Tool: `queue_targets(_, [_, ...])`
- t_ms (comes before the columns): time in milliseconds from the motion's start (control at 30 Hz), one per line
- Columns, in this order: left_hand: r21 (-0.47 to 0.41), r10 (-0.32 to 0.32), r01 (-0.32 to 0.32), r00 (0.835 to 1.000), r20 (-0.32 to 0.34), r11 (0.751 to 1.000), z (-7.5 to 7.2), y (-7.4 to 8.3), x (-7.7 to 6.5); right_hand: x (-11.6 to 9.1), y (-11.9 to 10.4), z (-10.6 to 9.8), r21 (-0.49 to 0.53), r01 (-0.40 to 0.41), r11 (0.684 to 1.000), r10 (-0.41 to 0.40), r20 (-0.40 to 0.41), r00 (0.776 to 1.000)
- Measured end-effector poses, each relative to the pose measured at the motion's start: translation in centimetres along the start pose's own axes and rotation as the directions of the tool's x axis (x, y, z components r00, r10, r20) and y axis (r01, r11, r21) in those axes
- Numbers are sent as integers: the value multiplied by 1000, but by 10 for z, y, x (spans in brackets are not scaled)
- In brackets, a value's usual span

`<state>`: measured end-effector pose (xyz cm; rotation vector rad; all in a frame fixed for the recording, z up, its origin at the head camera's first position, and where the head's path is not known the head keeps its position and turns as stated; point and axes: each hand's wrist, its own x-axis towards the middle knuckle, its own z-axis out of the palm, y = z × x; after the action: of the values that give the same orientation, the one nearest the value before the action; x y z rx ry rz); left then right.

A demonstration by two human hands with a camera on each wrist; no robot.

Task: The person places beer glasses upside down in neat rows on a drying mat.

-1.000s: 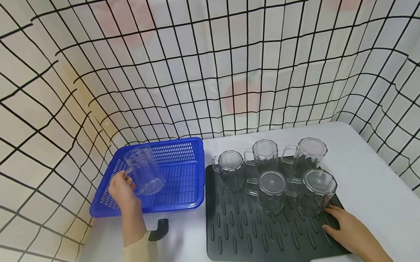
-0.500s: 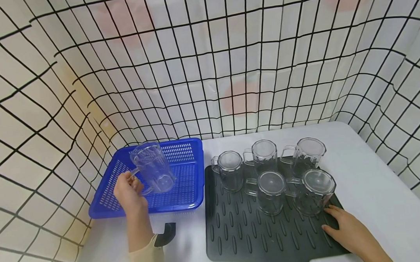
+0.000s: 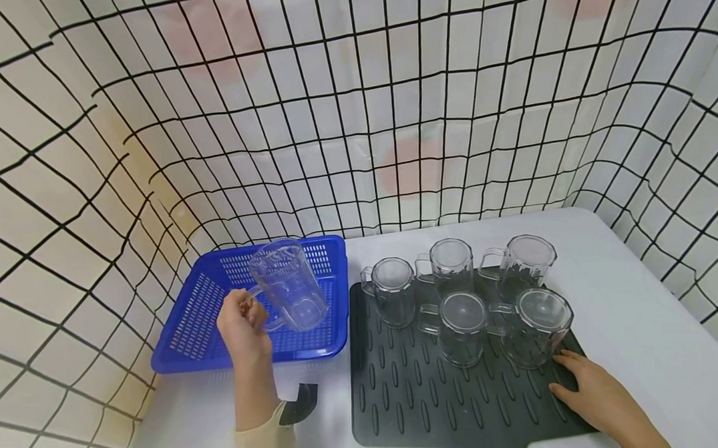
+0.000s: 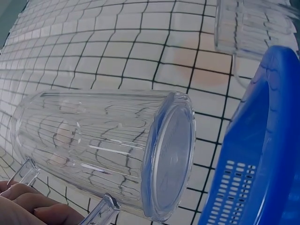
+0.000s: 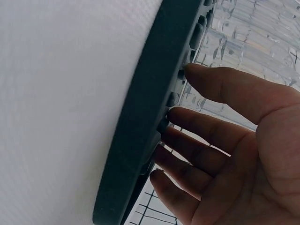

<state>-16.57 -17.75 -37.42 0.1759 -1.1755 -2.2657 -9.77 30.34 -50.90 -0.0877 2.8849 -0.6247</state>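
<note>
My left hand grips the handle of a clear glass mug, holding it tilted over the blue plastic basket. In the left wrist view the mug lies sideways, its thick base turned toward the basket wall. On the dark ribbed mat several clear mugs stand upside down, handles to the left; the nearest to my right hand is the front right mug. My right hand rests at the mat's right edge, fingers loosely spread. The right wrist view shows those fingers beside the mat's edge, gripping nothing.
A back wall with a black grid closes off the far side and both flanks. The white table extends right of the mat. A front left mug and a far left mug stand on the mat.
My left hand has carried the glass mug to the right across the basket, toward its right side. My right hand and the mugs on the mat have stayed in place.
</note>
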Motion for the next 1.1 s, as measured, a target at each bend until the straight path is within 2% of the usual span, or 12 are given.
queue_targets(200, [-2, -21, 21, 998, 54, 1000, 5, -2, -5, 1, 0, 0, -2, 0, 1000, 0, -4, 1000])
queue_targets(367, [10, -34, 33, 993, 117, 999, 11, -5, -16, 1, 1, 0, -4, 1, 1000, -1, -7, 1000])
queue_targets(533, [14, -58, 57, 980, 193, 998, 16, -13, -27, 0, 0, 0, -8, 4, 1000, -4, -13, 1000])
queue_targets(767, [56, -130, 121, 965, 226, 991, 22, -24, -36, 0, -1, 1, -3, -11, 1000, 11, 2, 1000])
queue_targets(1100, [93, -174, 153, 938, 299, 984, 26, -40, -45, 0, 0, 0, -2, -19, 1000, 19, 9, 1000])
